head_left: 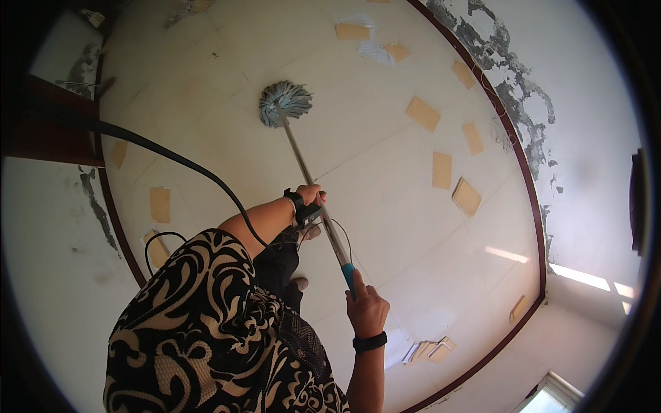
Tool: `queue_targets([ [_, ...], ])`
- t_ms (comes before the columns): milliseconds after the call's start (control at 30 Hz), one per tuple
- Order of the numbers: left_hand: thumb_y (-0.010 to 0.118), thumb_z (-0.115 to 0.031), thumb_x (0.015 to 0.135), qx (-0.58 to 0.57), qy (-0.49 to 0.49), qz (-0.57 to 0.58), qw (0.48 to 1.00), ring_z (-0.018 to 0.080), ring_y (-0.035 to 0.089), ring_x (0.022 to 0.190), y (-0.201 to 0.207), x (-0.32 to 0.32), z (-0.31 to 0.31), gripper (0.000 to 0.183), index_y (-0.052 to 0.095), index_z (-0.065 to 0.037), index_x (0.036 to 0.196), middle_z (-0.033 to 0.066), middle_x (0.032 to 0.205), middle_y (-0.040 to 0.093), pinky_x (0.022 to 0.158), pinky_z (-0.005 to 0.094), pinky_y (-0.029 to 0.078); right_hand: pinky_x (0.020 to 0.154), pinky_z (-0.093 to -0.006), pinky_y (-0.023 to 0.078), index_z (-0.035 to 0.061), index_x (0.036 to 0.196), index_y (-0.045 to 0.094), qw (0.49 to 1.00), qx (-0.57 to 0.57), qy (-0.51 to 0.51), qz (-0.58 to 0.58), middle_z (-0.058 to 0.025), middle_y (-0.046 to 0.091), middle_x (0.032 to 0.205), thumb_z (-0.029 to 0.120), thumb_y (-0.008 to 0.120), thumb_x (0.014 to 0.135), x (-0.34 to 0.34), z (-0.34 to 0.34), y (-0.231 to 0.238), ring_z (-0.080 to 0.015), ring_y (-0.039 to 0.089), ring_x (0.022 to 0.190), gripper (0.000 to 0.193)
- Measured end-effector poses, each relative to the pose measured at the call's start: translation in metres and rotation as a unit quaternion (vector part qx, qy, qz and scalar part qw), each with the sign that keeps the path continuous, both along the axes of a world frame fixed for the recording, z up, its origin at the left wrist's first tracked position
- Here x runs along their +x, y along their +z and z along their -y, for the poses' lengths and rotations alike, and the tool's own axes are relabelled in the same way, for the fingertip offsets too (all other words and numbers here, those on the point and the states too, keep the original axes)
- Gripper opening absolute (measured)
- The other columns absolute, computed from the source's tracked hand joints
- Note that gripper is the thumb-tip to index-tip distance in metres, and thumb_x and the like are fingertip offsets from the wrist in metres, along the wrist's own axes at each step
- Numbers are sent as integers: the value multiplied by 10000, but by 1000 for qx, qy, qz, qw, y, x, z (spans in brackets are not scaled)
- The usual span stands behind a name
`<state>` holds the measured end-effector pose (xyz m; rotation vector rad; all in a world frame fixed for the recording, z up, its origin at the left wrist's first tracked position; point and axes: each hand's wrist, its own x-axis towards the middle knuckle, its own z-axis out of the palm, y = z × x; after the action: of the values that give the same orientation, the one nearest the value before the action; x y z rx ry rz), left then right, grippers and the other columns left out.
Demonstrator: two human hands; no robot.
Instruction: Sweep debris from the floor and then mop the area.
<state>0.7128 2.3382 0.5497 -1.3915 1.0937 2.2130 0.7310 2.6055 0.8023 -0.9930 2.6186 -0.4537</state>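
Observation:
A mop (297, 149) with a metal pole and a bluish-grey string head (286, 103) slants across the tiled floor. Its head rests on the tiles ahead of me. Around the middle of the pole my left hand (311, 193) is closed, a dark device strapped at the wrist. My right hand (368, 307) grips the teal handle (349, 277) at the near end, with one finger stretched along it. A black band circles the right wrist.
Several tan cardboard pieces (423, 113) lie about the floor, with crumpled plastic (372, 49) at the far side. A small stack (429, 350) sits near right. Peeling walls (513, 82) with dark red skirting (513, 131) border the room. A black cable (186, 163) crosses the left of the view.

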Motion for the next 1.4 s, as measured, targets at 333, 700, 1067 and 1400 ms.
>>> queue_targets([
  [333,269,-227,877,27,-115,-6,993,258,533,677,-7,147,-184,351,536,-21,780,109,755,580,651,408,428,380,-345,388,187,1053,503,997,75,-12,20,-59,490,528,141,678,571,134,-175,35,-252,495,426,514],
  [700,232,-177,830,218,-145,-15,965,157,565,750,72,208,-284,362,535,16,875,107,848,604,724,265,444,512,-275,456,89,948,558,996,70,-2,55,-63,576,691,84,523,750,159,-246,116,-154,552,590,201],
  [1067,446,-179,782,126,243,12,962,264,593,589,31,197,-137,304,498,80,632,184,637,568,468,365,495,461,-363,424,152,1017,529,994,90,59,30,-106,556,618,155,668,586,127,-84,48,-288,550,538,453],
  [1400,442,-391,806,129,381,-132,906,242,586,767,104,153,68,382,474,-17,880,146,856,565,643,374,476,528,-397,431,90,1014,456,974,88,209,8,-161,558,635,185,589,690,67,219,10,-337,547,593,363],
])
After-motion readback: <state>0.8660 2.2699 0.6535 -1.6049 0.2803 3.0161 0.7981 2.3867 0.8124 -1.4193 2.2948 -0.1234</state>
